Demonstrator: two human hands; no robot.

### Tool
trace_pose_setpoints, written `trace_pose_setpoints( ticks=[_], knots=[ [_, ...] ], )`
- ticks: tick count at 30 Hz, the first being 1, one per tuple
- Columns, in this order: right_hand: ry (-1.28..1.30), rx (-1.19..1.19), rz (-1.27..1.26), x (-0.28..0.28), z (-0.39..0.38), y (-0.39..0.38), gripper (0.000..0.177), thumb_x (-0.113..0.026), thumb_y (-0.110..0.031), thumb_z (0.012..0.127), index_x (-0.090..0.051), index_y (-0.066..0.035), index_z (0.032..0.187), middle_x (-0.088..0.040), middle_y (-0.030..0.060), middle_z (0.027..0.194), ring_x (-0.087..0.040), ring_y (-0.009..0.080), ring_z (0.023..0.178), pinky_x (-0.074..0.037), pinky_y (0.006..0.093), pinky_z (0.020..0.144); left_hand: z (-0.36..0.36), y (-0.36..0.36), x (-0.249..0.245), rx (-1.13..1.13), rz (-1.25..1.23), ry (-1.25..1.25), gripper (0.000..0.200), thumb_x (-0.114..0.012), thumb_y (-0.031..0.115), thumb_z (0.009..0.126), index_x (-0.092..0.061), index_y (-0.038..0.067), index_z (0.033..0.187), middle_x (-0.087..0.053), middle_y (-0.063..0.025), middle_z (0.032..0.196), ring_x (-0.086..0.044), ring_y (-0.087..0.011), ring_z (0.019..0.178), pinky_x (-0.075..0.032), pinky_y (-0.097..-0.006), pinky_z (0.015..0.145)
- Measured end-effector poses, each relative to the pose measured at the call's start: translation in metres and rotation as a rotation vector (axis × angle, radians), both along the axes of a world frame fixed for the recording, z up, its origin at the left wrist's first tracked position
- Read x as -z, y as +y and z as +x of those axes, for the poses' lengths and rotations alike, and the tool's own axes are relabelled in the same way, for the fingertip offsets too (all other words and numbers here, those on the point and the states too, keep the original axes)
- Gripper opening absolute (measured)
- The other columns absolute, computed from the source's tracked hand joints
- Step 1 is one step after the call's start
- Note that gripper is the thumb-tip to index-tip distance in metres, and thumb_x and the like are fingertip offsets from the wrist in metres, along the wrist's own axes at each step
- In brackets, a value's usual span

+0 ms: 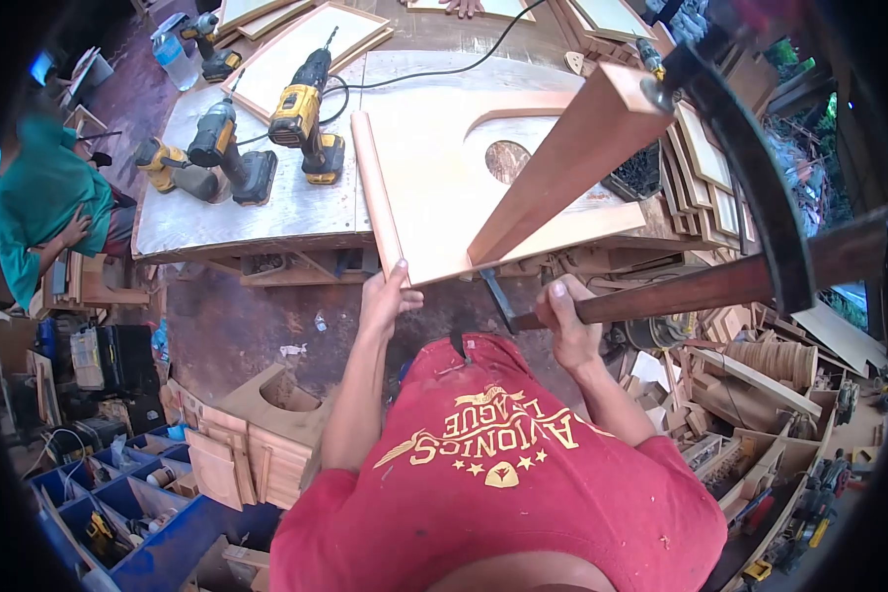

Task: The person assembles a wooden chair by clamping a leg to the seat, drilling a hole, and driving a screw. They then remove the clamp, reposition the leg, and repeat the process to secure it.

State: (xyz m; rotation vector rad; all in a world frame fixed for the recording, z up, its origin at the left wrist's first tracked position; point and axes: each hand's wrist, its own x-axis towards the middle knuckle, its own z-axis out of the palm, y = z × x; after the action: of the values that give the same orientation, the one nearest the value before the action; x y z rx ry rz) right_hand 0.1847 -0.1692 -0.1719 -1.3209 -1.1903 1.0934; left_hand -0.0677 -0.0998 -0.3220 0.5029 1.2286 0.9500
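Observation:
My left hand [389, 304] grips the near left corner of a pale wooden panel [424, 187], its thumb over the end of a rounded wooden strip [370, 178] along that side. In my right hand [568, 314] is the dark bar of a large bar clamp [681, 293], fingers closed round it near the lower jaw. That jaw reaches up to the panel's near edge. Upright on the panel rises a thick wooden board [577, 158], tilted in view; the clamp's screw end meets its top. A round hole [508, 162] shows in the panel behind it.
Yellow-black drills [301, 118] and a water bottle [175, 59] stand on the workbench [178, 222]. Stacked wooden frames [701, 168] lie right. A person in a green shirt [49, 197] is at left. Blue bins [168, 548] and wood offcuts [740, 395] crowd the floor.

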Motion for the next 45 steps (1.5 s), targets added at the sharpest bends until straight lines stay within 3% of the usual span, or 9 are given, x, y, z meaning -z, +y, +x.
trace_pose_setpoints(
  ticks=[12, 22, 26, 29, 32, 35, 38, 41, 45],
  knots=[
    [0.188, -0.188, 0.000, -0.149, 0.028, 0.041, 0.031, -0.058, -0.035, 0.104, -0.058, -0.006, 0.093, -0.040, -0.0063, 0.054, -0.035, 0.0043, 0.045, -0.026, 0.0253, 0.042, 0.019, -0.050, -0.103, 0.051, 0.171, -0.082, 0.040, -0.060, 0.031, 0.100, -0.062, -0.008, 0.109, -0.072, -0.0193, 0.089, -0.061, -0.0140, 0.051, -0.054, -0.0258, 0.049],
    [0.094, -0.331, -0.002, -0.232, 0.028, 0.132, 0.024, -0.059, -0.033, 0.100, -0.055, -0.010, 0.099, -0.032, -0.0094, 0.056, -0.031, 0.0058, 0.043, -0.025, 0.0279, 0.039, 0.016, -0.030, -0.158, 0.087, 0.286, -0.015, 0.059, -0.053, 0.053, 0.102, -0.064, -0.005, 0.102, -0.070, -0.0148, 0.072, -0.063, -0.0137, 0.050, -0.053, -0.0257, 0.047],
    [0.065, -0.344, 0.016, -0.253, 0.017, 0.185, 0.026, -0.055, -0.035, 0.103, -0.061, -0.010, 0.107, -0.026, -0.0091, 0.058, -0.027, 0.0050, 0.044, -0.026, 0.0253, 0.039, 0.008, -0.019, -0.174, -0.032, 0.565, 0.335, 0.050, -0.063, 0.047, 0.099, -0.067, -0.003, 0.102, -0.067, -0.0103, 0.065, -0.063, -0.0145, 0.054, -0.048, -0.0274, 0.048],
    [-0.049, -0.341, 0.031, -0.271, 0.006, 0.217, 0.026, -0.054, -0.026, 0.102, -0.063, -0.007, 0.116, -0.037, -0.0072, 0.059, -0.034, 0.0051, 0.045, -0.029, 0.0247, 0.039, 0.008, -0.014, -0.191, -0.228, 0.815, 1.041, 0.042, -0.077, 0.036, 0.089, -0.066, 0.001, 0.109, -0.067, -0.0096, 0.077, -0.066, -0.0197, 0.072, -0.053, -0.0348, 0.067],
    [0.100, -0.558, -0.031, -0.258, 0.017, 0.317, 0.034, -0.059, -0.030, 0.099, -0.058, 0.002, 0.090, -0.058, 0.0055, 0.060, -0.055, 0.0149, 0.045, -0.041, 0.0339, 0.040, 0.025, 0.003, -0.228, -0.278, 1.381, 1.397, 0.045, -0.083, 0.026, 0.081, -0.062, 0.003, 0.115, -0.066, -0.0119, 0.102, -0.062, -0.0283, 0.100, -0.047, -0.0432, 0.088],
    [-0.108, -0.371, 0.049, -0.278, -0.004, 0.320, 0.021, -0.054, -0.019, 0.096, -0.061, -0.008, 0.079, -0.060, 0.0070, 0.067, -0.060, 0.0125, 0.056, -0.041, 0.0316, 0.046, 0.045, 0.022, -0.259, -0.128, 1.424, 1.746, 0.055, -0.085, 0.027, 0.075, -0.061, 0.006, 0.121, -0.060, -0.0150, 0.122, -0.054, -0.0326, 0.116, -0.040, -0.0488, 0.101],
    [-0.138, -0.491, 0.479, -0.265, 0.000, 0.353, 0.027, -0.055, -0.020, 0.092, -0.067, -0.002, 0.075, -0.065, 0.0147, 0.069, -0.065, 0.0215, 0.057, -0.049, 0.0381, 0.050, 0.050, 0.062, -0.261, 0.135, 1.314, 1.848, 0.055, -0.084, 0.028, 0.076, -0.062, 0.008, 0.123, -0.065, -0.0134, 0.117, -0.061, -0.0341, 0.108, -0.047, -0.0484, 0.094],
    [-0.549, -0.082, 0.764, -0.274, -0.020, 0.364, 0.034, -0.057, -0.023, 0.090, -0.069, 0.006, 0.079, -0.067, 0.0217, 0.068, -0.068, 0.0300, 0.060, -0.056, 0.0422, 0.058, 0.055, 0.088, -0.269, 0.318, 1.179, 1.811, 0.050, -0.081, 0.032, 0.079, -0.063, 0.011, 0.121, -0.069, -0.0105, 0.101, -0.067, -0.0314, 0.095, -0.051, -0.0455, 0.085],
    [-0.717, -0.260, 0.658, -0.287, -0.023, 0.330, 0.035, -0.060, -0.024, 0.089, -0.068, 0.009, 0.091, -0.070, 0.0235, 0.079, -0.069, 0.0318, 0.063, -0.058, 0.0408, 0.059, 0.049, 0.105, -0.271, 0.228, 1.246, 1.790, 0.048, -0.080, 0.037, 0.079, -0.066, 0.013, 0.118, -0.072, -0.0096, 0.095, -0.070, -0.0325, 0.085, -0.053, -0.0449, 0.076]
  ],
)
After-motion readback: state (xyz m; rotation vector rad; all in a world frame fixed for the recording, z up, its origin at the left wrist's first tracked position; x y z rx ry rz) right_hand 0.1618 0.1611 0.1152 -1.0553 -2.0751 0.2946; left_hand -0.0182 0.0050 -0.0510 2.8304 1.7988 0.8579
